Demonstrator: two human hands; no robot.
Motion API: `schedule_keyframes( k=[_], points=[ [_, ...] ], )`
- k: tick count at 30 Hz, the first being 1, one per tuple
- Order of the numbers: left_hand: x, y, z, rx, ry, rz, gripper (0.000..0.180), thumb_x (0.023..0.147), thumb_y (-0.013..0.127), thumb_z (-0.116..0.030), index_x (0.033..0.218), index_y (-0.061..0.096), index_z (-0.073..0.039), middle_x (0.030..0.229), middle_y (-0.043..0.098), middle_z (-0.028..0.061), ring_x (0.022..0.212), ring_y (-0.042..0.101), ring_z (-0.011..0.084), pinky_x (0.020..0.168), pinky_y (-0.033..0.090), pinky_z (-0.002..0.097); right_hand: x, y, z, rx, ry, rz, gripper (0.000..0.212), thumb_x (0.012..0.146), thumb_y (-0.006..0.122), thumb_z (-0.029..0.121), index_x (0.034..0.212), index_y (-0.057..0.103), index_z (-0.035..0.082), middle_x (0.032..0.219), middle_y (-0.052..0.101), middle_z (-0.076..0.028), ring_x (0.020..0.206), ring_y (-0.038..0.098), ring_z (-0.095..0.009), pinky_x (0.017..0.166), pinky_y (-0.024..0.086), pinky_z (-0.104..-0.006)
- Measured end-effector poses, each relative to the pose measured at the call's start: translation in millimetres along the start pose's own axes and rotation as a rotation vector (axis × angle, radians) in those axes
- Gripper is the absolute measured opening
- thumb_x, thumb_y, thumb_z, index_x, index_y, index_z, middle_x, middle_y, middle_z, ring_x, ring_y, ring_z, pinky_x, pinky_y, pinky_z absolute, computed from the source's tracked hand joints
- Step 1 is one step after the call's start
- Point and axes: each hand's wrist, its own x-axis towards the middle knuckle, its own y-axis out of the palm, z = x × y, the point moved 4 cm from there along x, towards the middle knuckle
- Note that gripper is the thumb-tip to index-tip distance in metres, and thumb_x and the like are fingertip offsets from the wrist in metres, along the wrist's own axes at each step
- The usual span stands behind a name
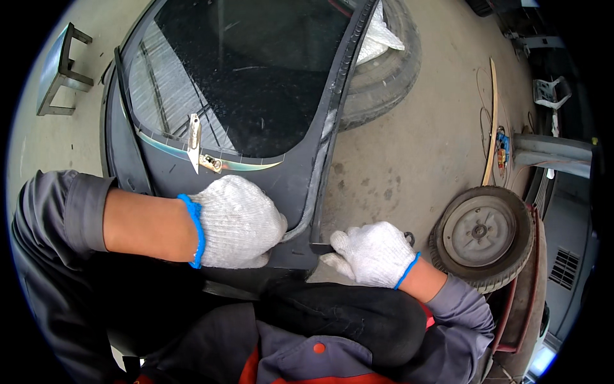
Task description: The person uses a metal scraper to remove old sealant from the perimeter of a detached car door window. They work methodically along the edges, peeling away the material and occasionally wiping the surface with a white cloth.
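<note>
A dark grey vehicle door panel (256, 168) with a large window lies in front of me. A grey rubber seal strip (318, 157) runs down its right edge and curves in at the near corner. My left hand (236, 224), in a white knitted glove with a blue cuff, is closed at the strip's near end; its fingertips are partly hidden. Just right of the panel's corner, my right hand (374, 256), gloved alike, has its fingers curled together. A dark ring-shaped end shows behind it and a thin dark piece before its fingers; what it grips is unclear.
Light metal pieces (194, 144) lie at the window's lower edge. A large tyre (384, 83) with a white sack lies beyond the panel. At right are a wheel (481, 229) and a wooden strip (492, 121). A metal stool (62, 73) stands far left.
</note>
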Motion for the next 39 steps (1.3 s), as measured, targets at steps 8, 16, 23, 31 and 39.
schedule_keyframes(
  k=[8,16,23,31,39],
  points=[
    [-1,4,4,-0.061,0.013,0.010,0.031,0.079,0.070,-0.030,0.079,0.068,0.001,0.065,0.066,0.0182,0.063,0.070,0.0338,0.056,0.056,0.0452,9,2,1,0.006,-0.005,-0.030,0.043,0.095,0.059,0.048,0.080,0.062,0.007,0.062,0.062,-0.014,0.057,0.065,-0.034,0.052,0.051,-0.0450],
    [-4,0,3,-0.068,0.017,0.020,0.031,0.079,0.069,-0.030,0.079,0.069,0.001,0.066,0.067,0.0184,0.064,0.070,0.0340,0.057,0.056,0.0453,13,-1,0,0.017,0.002,-0.068,0.043,0.093,0.061,0.047,0.079,0.061,0.006,0.063,0.063,-0.015,0.057,0.065,-0.035,0.050,0.051,-0.0456],
    [5,2,7,-0.090,0.007,0.056,0.030,0.078,0.070,-0.030,0.080,0.073,0.000,0.073,0.070,0.0189,0.072,0.071,0.0369,0.063,0.057,0.0478,-2,5,-14,0.081,-0.159,-0.016,0.042,0.093,0.060,0.049,0.082,0.062,0.009,0.064,0.062,-0.013,0.058,0.065,-0.035,0.052,0.051,-0.0466],
    [-1,2,3,-0.063,-0.002,0.052,0.029,0.078,0.070,-0.029,0.081,0.073,0.000,0.073,0.070,0.0181,0.073,0.072,0.0364,0.063,0.057,0.0475,6,5,-7,0.035,-0.060,0.024,0.039,0.093,0.060,0.047,0.083,0.062,0.009,0.068,0.062,-0.014,0.063,0.065,-0.035,0.055,0.051,-0.0466],
    [-9,4,2,-0.031,-0.033,0.003,0.031,0.082,0.069,-0.031,0.081,0.068,0.001,0.070,0.068,0.0177,0.068,0.071,0.0344,0.060,0.057,0.0464,17,-1,5,0.102,-0.032,0.068,0.044,0.093,0.060,0.048,0.085,0.062,0.005,0.070,0.065,-0.018,0.063,0.067,-0.037,0.055,0.053,-0.0478]
  ],
)
